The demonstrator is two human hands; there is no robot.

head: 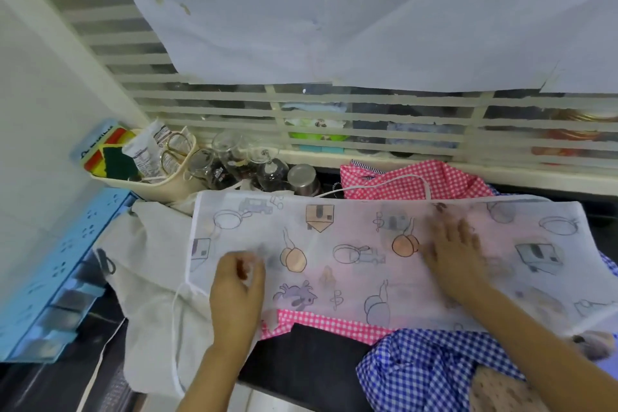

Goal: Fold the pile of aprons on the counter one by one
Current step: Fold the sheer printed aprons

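A white printed apron (351, 244) with cartoon pans and houses lies spread flat across the dark counter (307, 358). My right hand (454, 254) lies flat on it with straight fingers, right of the middle. My left hand (239, 284) rests near its left edge with fingers curled; whether it pinches cloth is blurred. Under it lies a pink checked apron (418, 181), showing behind and at the front edge. A blue checked apron (418, 368) sits bunched at the front right. A plain cream apron (150, 264) lies at the left.
Glass jars (234, 160) and a steel cup (302, 179) stand at the back by a slatted window. A cream basket (167, 182) with sponges and packets is at the back left. A blue drawer unit (57, 278) stands at the left.
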